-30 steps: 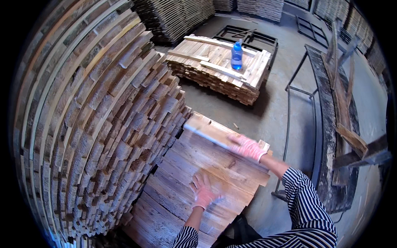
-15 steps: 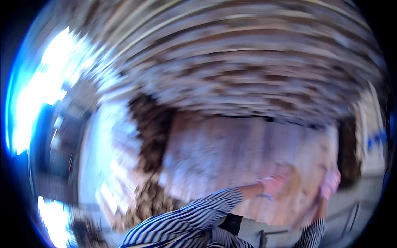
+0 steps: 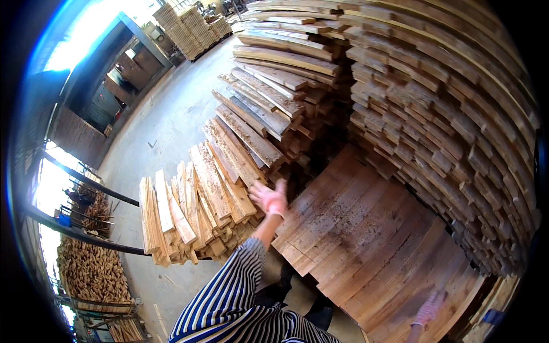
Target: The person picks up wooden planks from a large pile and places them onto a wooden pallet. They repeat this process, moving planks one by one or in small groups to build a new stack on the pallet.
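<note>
My left hand (image 3: 270,199), in a pink glove, reaches out with its fingers spread at the near ends of a stack of rough wooden planks (image 3: 229,151). Nothing is held in it; whether the fingertips touch the planks I cannot tell. My right hand (image 3: 428,308), also in a pink glove, is at the lower right over a flat layer of side-by-side boards (image 3: 366,228). Its fingers look stretched out and are somewhat blurred, with no plank seen in them. Sawdust and wood chips lie scattered on the boards.
A tall stack of lumber (image 3: 440,126) rises beyond the boards on the right. Dark metal bars (image 3: 94,231) jut toward the plank stack from the left. More stacked wood (image 3: 91,268) stands at lower left, and another lumber pile (image 3: 186,31) stands far back on the concrete floor (image 3: 166,123).
The view has swung to the left, bringing in the plank stack and the floor. My left hand has moved from the boards to the plank stack; my right hand remains over the boards' right part.
</note>
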`<state>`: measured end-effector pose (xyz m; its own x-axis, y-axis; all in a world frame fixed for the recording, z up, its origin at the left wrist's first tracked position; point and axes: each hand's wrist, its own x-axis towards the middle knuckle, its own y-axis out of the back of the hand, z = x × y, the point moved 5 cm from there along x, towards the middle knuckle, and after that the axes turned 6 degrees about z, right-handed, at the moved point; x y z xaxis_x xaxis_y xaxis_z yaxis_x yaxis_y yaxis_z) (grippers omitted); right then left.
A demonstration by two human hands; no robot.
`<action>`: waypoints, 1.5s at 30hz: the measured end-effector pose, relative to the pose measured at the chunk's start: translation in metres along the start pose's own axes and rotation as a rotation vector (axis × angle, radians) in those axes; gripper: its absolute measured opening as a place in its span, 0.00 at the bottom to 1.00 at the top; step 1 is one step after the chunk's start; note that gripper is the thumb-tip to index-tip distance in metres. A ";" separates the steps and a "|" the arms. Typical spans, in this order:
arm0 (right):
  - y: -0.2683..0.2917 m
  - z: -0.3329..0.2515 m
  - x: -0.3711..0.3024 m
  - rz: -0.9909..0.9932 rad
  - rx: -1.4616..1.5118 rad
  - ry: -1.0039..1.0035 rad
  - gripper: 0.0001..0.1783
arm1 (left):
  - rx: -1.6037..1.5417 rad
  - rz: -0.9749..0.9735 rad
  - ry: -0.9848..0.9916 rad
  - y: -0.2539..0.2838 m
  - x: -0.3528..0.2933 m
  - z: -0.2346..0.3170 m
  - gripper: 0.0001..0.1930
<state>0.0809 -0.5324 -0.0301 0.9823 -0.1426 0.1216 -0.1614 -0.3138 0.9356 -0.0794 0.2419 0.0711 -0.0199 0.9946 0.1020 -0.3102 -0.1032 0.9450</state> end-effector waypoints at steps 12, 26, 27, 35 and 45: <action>-0.023 -0.589 -0.188 -0.606 0.813 0.530 0.30 | -0.943 -0.605 0.187 0.047 0.094 -0.056 0.53; -0.037 -0.696 -0.262 -1.279 0.728 0.489 0.68 | -1.382 -1.277 0.588 0.076 0.044 -0.125 0.37; -0.018 -0.682 -0.265 -1.283 0.757 0.505 0.69 | -1.407 -1.259 0.587 0.076 0.059 -0.102 0.39; 0.044 -0.487 -0.242 -0.780 0.859 -0.042 0.52 | -0.981 -1.685 -0.362 0.115 -0.142 0.045 0.27; 0.022 -0.159 -0.436 0.052 1.505 -1.279 0.30 | 0.260 -0.979 -1.614 0.118 -0.286 0.107 0.59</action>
<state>-0.3358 -0.3277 -0.0095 0.4556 -0.4357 -0.7763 -0.7938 -0.5935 -0.1328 -0.0089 -0.0563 0.1867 0.8758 -0.2454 -0.4156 0.4721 0.2563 0.8435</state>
